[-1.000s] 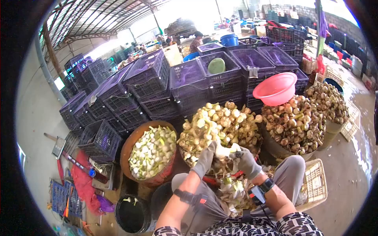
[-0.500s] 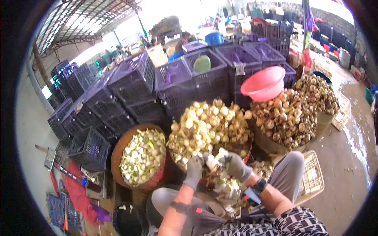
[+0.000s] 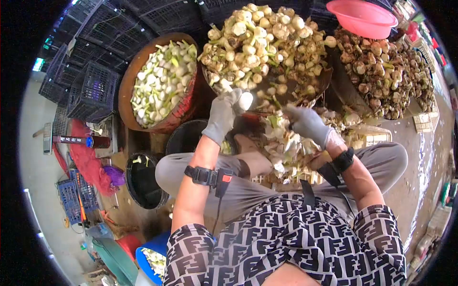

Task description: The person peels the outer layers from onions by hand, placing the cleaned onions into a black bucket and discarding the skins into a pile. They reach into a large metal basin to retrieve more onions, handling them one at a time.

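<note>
My left hand point(image 3: 222, 115), in a grey glove, is closed on a white, peeled garlic bulb point(image 3: 245, 101) at the front edge of the middle tub. My right hand point(image 3: 309, 125), gloved too, is apart from it, above a heap of papery garlic skins point(image 3: 281, 143). Its fingers reach leftward, slightly blurred, and hold nothing that I can see. Beyond my hands are unpeeled garlic bulbs point(image 3: 286, 33), piled in the middle tub. To the left, a rusty red tub point(image 3: 126, 95) is full of clean white garlic point(image 3: 164, 81) with green stems.
Darker garlic bulbs point(image 3: 386, 71) and a pink basin point(image 3: 365, 19) are at the far right. Dark plastic crates point(image 3: 95, 90) are stacked at the left and back. A black bucket point(image 3: 143, 183) stands left of my knee, and a blue-rimmed bucket point(image 3: 143, 262) lower left.
The view has tilted down. My hands were close together at a garlic bulb with loose skins; now they are apart, the bare white bulb in my left hand and my right hand off to the right.
</note>
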`<move>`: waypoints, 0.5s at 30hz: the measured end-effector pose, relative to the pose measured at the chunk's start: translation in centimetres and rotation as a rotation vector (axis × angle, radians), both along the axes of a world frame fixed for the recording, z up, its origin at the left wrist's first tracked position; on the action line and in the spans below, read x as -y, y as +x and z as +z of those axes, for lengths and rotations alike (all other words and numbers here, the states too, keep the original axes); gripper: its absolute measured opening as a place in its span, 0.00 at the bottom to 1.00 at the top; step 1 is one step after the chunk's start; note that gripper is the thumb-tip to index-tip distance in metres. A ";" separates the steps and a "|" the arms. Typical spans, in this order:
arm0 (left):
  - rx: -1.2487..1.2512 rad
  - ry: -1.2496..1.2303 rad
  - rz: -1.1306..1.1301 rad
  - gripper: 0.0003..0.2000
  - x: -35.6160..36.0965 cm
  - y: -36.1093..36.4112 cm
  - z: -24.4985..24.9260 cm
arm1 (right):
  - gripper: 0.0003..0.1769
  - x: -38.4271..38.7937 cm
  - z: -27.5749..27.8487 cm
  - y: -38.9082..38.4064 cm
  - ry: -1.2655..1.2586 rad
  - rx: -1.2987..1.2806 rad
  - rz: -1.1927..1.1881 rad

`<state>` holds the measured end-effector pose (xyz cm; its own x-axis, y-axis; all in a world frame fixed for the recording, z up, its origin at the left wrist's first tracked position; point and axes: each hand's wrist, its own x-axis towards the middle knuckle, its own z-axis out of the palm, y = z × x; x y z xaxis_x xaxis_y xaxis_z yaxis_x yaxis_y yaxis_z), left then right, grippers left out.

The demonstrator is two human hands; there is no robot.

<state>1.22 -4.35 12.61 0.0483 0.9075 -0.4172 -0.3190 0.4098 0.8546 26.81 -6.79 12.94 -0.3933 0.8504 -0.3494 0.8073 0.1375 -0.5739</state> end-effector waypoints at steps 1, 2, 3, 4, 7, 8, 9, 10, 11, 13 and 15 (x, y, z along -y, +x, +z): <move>-0.258 0.101 -0.096 0.14 -0.1 -0.7 -0.5 | 0.25 0.0 0.8 -0.7 0.067 -0.124 -0.043; -0.511 0.205 -0.195 0.14 -0.4 -1.7 -1.0 | 0.25 -0.3 -0.3 -1.2 0.192 -0.170 -0.024; -0.761 0.311 -0.296 0.14 -0.3 -2.7 -1.5 | 0.25 -0.4 -1.4 -1.5 0.318 -0.216 -0.004; -1.205 0.142 -0.511 0.14 -0.3 -3.0 1.5 | 0.25 -0.4 -1.1 -2.0 0.316 -0.185 0.026; -1.410 -0.001 -0.917 0.19 0.2 -5.0 4.9 | 0.25 -0.2 -1.3 -2.4 0.017 0.039 0.170; -1.284 0.031 -0.829 0.17 0.4 -4.9 5.4 | 0.25 -0.5 -2.8 -2.3 -0.015 0.113 0.202; -1.157 0.061 -0.742 0.16 0.3 -4.8 5.8 | 0.24 -0.9 -3.7 -2.3 -0.015 0.057 0.109; -1.103 0.094 -0.649 0.17 0.0 -4.3 6.0 | 0.22 -1.6 -4.5 -2.2 -0.017 0.005 0.016; -1.130 0.192 -0.625 0.18 -0.6 -3.8 6.2 | 0.21 -2.4 -5.4 -2.0 -0.020 -0.044 -0.077; -1.150 0.291 -0.535 0.18 -1.8 -2.0 6.3 | 0.15 -4.9 -7.4 -1.6 0.182 -0.204 -0.125; -1.057 0.341 -0.501 0.18 -3.2 -0.5 5.8 | 0.20 -8.2 -7.2 -1.5 0.030 -0.063 -0.152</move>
<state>0.73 -1.15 18.37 0.2051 0.9566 -0.2069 0.7280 -0.0078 0.6855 25.29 1.38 5.71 -0.2795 0.9116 -0.3014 0.7823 0.0343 -0.6219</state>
